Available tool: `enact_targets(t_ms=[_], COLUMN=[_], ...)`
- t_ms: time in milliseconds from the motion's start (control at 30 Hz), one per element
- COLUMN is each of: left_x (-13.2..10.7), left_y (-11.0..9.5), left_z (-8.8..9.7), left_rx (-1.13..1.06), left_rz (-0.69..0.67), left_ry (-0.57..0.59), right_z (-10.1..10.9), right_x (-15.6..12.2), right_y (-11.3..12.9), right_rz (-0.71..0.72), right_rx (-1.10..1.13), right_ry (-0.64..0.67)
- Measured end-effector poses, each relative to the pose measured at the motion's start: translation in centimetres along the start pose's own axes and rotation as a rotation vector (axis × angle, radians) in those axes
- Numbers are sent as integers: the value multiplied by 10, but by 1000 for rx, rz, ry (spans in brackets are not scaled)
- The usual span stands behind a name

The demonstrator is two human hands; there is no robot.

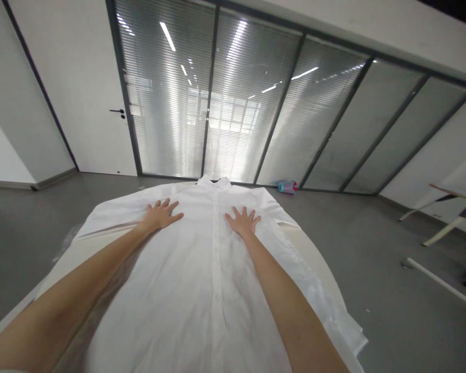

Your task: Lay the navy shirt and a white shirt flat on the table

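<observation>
Both arms reach forward, elbows nearly straight, palms down on a white button-up shirt (202,259). Shirt lies front up, collar (213,182) away from the wearer, on a round-edged counter (83,255). Left hand (160,216) is on the left chest area near the sleeve (116,210); right hand (243,223) sits just right of the button placket (216,233). Fingers on both: spread wide, flat on the fabric, gripping nothing.

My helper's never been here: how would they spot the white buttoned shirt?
Facing the dark-framed glass partition, look down to the cream, curved-edged table. Spread across it, under a bare left hand and bare right hand, lies the white buttoned shirt. Its collar and button strip set it apart from the table.
</observation>
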State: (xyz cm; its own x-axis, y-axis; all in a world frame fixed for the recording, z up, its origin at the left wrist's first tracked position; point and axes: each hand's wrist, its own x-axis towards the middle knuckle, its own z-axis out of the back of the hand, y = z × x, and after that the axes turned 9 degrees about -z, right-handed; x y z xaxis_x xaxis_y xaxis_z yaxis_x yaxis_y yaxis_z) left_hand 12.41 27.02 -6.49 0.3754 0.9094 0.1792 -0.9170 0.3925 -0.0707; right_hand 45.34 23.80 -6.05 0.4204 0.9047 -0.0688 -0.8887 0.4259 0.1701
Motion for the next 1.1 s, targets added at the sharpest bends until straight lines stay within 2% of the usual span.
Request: enact_targets(t_ms=[67, 167, 267, 400, 500, 700, 833, 1000, 1100], left_x=[-2, -13, -36, -82, -115, -146, -167, -205, -227], left_y=[-2, -9, -22, -46, -58, -62, -59, -38, -19], left_z=[-2, -1, 2, 4, 7, 23, 31, 37, 40], left_rx=[13, 56, 81, 24, -29, -52, -44, -30, -192], left_rz=[-28, -33, -14, -161, -222, -183, -82, 93, 129], left_ry=[-60, -212, -275, -109, 8, 96, 97, 7, -24], right_z=[-1, 0, 4, 7, 9, 17, 28, 51, 64], right_x=[1, -1, -8, -32, -58, -96, -112, -135, -148], right_y=[-1, -4, -13, -38, -65, -122, -156, -196, -216], right_rz=[5, 47, 185, 388, 442, 275, 184, 38, -76], right_rx=[8, 10, -17, -68, -113, -180, -187, -201, -170], right_ry=[-23, -55, -38, 6, 4, -48, -69, -125, -70])
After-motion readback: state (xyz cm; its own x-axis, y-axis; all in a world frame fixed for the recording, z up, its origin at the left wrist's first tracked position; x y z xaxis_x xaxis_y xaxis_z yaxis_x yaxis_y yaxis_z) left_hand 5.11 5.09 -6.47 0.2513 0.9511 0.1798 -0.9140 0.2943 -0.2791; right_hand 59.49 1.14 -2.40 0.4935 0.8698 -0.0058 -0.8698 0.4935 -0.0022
